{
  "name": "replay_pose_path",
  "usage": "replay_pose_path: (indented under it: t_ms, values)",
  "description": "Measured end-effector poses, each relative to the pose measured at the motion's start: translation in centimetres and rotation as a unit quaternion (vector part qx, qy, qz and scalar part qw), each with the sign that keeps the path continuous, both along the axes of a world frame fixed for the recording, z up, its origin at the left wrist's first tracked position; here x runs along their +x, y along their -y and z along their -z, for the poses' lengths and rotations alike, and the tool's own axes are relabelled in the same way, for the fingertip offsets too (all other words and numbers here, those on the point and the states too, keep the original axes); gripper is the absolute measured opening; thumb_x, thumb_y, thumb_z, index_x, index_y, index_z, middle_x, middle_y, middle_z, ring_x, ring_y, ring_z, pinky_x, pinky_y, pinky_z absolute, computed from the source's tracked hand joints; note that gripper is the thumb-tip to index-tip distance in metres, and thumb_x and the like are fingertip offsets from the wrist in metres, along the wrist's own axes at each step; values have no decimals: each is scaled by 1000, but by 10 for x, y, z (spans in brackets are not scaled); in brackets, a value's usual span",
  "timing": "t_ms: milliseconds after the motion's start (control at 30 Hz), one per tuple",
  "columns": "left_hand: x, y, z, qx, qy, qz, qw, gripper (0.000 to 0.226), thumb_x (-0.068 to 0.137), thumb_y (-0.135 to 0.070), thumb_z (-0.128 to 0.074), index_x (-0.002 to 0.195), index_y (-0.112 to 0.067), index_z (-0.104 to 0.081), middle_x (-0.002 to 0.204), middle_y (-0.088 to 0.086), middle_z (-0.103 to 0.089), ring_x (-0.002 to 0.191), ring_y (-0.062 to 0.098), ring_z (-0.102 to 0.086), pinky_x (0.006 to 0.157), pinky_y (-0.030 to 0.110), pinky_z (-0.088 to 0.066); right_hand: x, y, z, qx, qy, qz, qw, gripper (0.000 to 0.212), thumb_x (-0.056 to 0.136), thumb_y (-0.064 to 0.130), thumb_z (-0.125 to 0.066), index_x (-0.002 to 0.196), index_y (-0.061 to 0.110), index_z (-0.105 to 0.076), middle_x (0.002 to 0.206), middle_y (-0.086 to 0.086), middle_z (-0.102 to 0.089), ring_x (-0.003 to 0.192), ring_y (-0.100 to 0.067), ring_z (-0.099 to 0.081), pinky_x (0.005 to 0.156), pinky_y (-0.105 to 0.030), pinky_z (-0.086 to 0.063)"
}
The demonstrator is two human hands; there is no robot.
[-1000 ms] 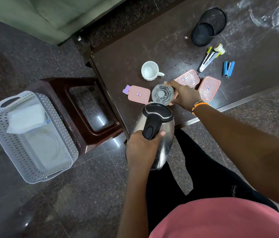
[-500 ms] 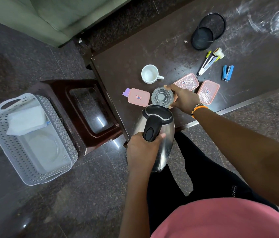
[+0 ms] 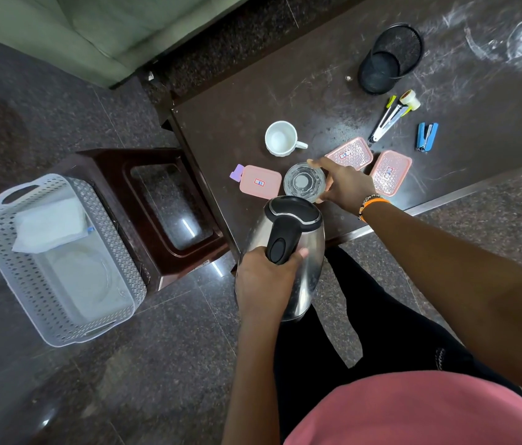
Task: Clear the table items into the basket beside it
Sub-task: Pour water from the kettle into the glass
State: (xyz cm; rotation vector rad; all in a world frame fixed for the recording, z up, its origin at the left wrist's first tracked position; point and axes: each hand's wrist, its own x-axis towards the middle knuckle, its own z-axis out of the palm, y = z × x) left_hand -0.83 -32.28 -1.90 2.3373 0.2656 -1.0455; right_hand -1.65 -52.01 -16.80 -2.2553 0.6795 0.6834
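My left hand (image 3: 267,277) grips the black handle of a steel kettle (image 3: 298,248), held off the table's near edge above the floor. My right hand (image 3: 343,183) curls its fingers and thumb round a clear glass (image 3: 304,182) standing on the dark table (image 3: 240,101). Around the glass lie three pink lidded boxes, one to the left (image 3: 259,181) and two to the right (image 3: 351,152) (image 3: 391,171). A white mug (image 3: 280,138) stands behind the glass. The white perforated basket (image 3: 118,252) sits on the floor to the left, holding a white folded cloth (image 3: 49,224).
A dark brown stool (image 3: 157,203) stands between basket and table. Further back on the table are a black mesh pen holder (image 3: 388,56) on its side, pens with a tape roll (image 3: 394,114) and a blue stapler (image 3: 426,136). A green sofa fills the top left.
The view has shifted slightly. My right hand has closed further round the glass. The kettle stays in my left hand at about the same place.
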Motion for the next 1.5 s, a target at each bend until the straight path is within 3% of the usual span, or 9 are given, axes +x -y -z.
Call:
replay_pose_path:
  t_ms: [267, 600, 933, 1500]
  values:
    - [0, 2, -2, 0, 4, 6, 1000, 40, 63, -53, -73, 65, -15, -60, 64, -1, -65, 69, 24, -65, 67, 36, -54, 0, 0, -1, 5, -5, 4, 1000, 65, 76, 30, -71, 133, 36, -38, 116, -11, -66, 106, -36, -61, 75, -38, -45]
    - [-2, 0, -1, 11, 1, 6, 1000, 42, 63, -52, -74, 57, -17, -52, 55, -5, -56, 58, 20, -57, 57, 28, -46, 0, -2, -2, -1, -8, 1, 1000, 65, 75, 29, -72, 130, 34, -39, 116, -12, -66, 105, -37, -61, 76, -41, -46]
    - [-2, -2, -2, 8, -5, 10, 1000, 44, 64, -52, -74, 53, -19, -47, 50, -7, -48, 53, 20, -50, 57, 27, -41, 0, -2, -4, -4, -5, -3, 1000, 64, 76, 29, -70, 132, 34, -38, 114, -12, -67, 103, -37, -62, 75, -40, -47]
    - [1, 8, -7, 6, -6, 6, 1000, 43, 63, -54, -75, 67, -14, -61, 60, -3, -60, 67, 24, -63, 61, 27, -47, 2, -2, -7, -3, -13, -10, 1000, 61, 76, 30, -69, 131, 29, -40, 115, -17, -66, 105, -39, -61, 77, -42, -48]
